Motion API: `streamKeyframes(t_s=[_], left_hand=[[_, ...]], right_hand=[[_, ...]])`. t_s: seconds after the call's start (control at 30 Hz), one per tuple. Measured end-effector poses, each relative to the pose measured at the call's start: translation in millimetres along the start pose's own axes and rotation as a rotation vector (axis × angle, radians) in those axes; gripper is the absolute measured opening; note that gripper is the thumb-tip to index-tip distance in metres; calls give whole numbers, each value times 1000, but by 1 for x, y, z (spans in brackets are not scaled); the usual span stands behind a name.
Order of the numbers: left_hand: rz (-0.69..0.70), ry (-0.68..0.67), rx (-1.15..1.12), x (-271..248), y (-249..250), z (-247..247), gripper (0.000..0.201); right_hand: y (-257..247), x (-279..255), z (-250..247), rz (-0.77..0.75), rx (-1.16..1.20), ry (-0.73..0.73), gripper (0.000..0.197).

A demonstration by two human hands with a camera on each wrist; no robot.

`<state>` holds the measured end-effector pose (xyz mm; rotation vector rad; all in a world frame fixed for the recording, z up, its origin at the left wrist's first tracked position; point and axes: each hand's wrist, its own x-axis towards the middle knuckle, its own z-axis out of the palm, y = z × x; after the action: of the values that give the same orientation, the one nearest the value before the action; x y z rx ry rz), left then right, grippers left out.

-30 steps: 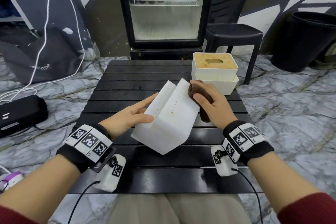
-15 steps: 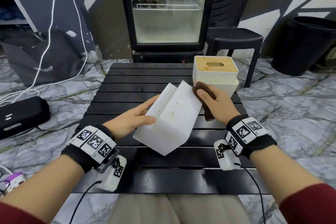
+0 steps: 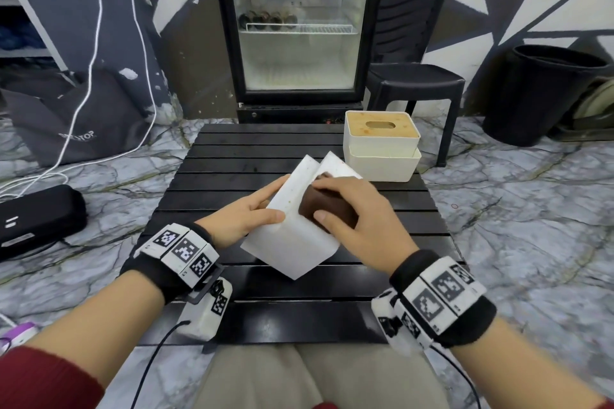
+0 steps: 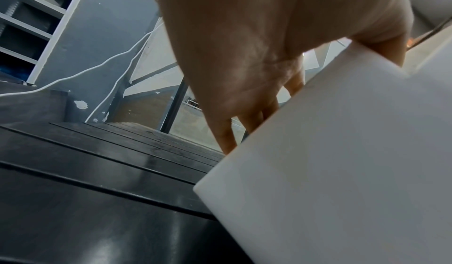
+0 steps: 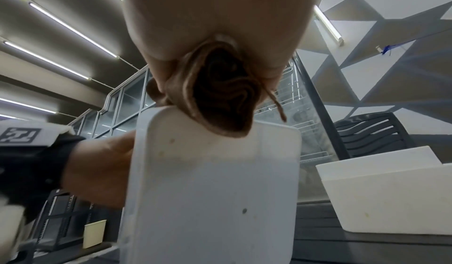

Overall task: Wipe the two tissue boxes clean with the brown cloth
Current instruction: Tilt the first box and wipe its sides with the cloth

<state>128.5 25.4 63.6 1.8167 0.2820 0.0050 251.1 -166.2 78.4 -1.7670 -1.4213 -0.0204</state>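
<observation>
Right hand (image 3: 352, 212): fingers and thumb curled over a bunched brown cloth (image 3: 327, 211), pressing it against the upper sloping face of a white tissue box (image 3: 292, 242); in the right wrist view the cloth (image 5: 215, 98) shows as a crumpled wad under the palm, its lower edge touching the box's top rim (image 5: 212, 181). Left hand (image 3: 246, 217): grips the left side of the same box, thumb laid across the near upper face, fingers along the far side; the left wrist view shows the fingers (image 4: 227, 133) running down behind the box's white wall (image 4: 342, 162). White tissue box, held: tilted, one corner resting low toward the near edge of the table, small brownish specks on its faces, positioned at the table's middle. Second tissue box (image 3: 381, 136): white body with a light wooden lid bearing an oval slot, sitting upright in or on a white tray-like base (image 3: 382, 166), at the far right corner of the table, just beyond the right hand and apart from it. Table (image 3: 232, 169): black, slatted, low. Surroundings: glass-door fridge (image 3: 299, 26) beyond the table's far edge; black plastic chair (image 3: 415, 76) at far right; black bin (image 3: 548, 93) further right; dark bag (image 3: 76, 123) and white cables at far left; black case (image 3: 36, 219) on the marble-patterned floor to the left.
</observation>
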Motion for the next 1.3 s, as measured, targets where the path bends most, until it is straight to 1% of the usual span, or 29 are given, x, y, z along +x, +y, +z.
streamKeyframes(t_s=[0.1,0.2,0.3,0.47,0.63,0.73,0.87,1.0,1.13,1.3], left_hand=[[9,2,14,1,1,2,62],[12,9,24,0,3,3,62],[7,25,27,0,3,4,65],[-7,12,14,1,-2,0,66],[-18,-19,13,3,-3,-3,69],[-21,-30,-4,4,-7,-6,65],[-21,-44,-17,5,-9,-9,68],[-11,-42,-14,5,-9,-9,66],[5,-53,-16,5,-9,-9,69],[21,-63,-29,5,-11,-9,69]], right_hand=[[-2,-7,9,-23,-66,16,36],[-5,-13,19,-72,-145,110,36],[-4,-15,26,-105,-123,143,35],[7,-4,26,-50,15,179,35],[23,12,22,18,41,200,37],[34,23,19,36,42,203,36],[50,40,15,72,12,199,35],[61,52,13,106,3,196,35],[67,60,8,191,19,109,35],[70,69,0,240,16,6,32]])
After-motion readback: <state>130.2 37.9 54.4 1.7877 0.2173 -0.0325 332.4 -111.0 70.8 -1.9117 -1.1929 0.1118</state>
